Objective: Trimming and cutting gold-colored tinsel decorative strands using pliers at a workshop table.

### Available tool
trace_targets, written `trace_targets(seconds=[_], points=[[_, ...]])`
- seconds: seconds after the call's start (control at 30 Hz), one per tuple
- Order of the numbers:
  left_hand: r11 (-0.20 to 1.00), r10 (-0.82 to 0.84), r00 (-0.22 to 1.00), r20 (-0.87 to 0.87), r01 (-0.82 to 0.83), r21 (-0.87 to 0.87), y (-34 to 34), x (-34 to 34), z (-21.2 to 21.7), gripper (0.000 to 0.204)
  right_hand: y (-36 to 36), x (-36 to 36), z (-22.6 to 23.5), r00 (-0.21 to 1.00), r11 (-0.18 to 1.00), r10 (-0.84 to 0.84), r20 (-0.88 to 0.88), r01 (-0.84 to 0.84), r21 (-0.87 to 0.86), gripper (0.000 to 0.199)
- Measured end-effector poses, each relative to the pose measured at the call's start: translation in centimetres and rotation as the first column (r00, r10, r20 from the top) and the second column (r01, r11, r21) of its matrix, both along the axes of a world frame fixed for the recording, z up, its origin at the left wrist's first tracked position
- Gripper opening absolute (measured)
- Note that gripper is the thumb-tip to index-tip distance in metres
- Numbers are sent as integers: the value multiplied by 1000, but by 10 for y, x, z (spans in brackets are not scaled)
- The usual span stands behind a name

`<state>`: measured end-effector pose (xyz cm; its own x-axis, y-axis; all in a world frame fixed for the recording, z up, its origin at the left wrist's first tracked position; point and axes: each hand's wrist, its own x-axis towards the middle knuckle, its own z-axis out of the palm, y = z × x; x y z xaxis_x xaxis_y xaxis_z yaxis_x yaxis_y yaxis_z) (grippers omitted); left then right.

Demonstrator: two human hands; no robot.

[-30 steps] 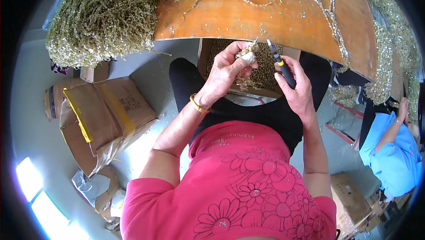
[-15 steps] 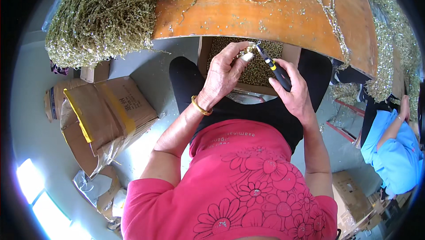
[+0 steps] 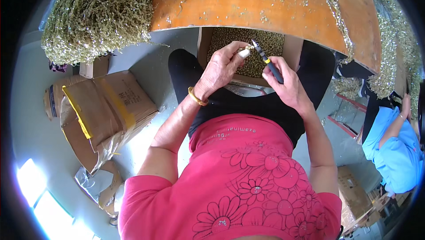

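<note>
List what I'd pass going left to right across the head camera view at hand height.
Taped cardboard box → left hand → small pale piece → cutting pliers → right hand → person in blue.

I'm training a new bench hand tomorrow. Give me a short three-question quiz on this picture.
1. True or false: the right hand holds the cutters.
2. What does the left hand pinch? A) a small pale piece B) a pen C) a strip of tape
3. Fill in: below the hands, under the orange table, an open ____ holds small greenish-gold pieces.

Key
1. True: its fingers wrap the dark handles, tips toward the left hand.
2. A: the small pale piece, held at the cutter tips.
3. Box: the box sits between the knees.
</note>
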<state>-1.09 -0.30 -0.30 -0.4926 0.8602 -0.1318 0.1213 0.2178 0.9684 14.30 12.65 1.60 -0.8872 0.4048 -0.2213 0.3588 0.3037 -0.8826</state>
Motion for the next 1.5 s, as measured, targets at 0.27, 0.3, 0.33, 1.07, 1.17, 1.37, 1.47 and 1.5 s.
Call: trace_targets(seconds=[0.27,0.3,0.33,1.07,1.17,1.37,1.47,1.5], points=[[973,111,847,519,13,-229,-9,-5,-35,19,-6,-2,-69,993,936,29,-114,13,351,32],[987,74,641,764,63,-148,-13,-9,-46,20,-6,-3,-82,989,910,48,-139,14,413,35],[995,20,372,928,79,-53,-15,-13,-54,24,-6,-6,-87,989,914,53,-138,7,406,35],[999,-43,952,-303,39,-18,-20,-21,14,25,-25,-11,-14,998,901,-18,66,45,-431,35],[999,-41,899,-437,43,-6,-17,-17,12,23,-24,-9,-16,998,890,-18,55,41,-454,37],[999,40,992,118,-38,-19,-18,-9,1,20,-20,-7,-14,1000,834,24,-15,-28,-552,41],[999,44,984,174,-42,-14,-16,-6,4,22,-18,-6,-14,999,879,44,-30,-53,-473,40],[999,50,982,183,-47,-18,-15,-5,6,22,-18,-6,-14,998,910,52,-35,-62,-411,40]])
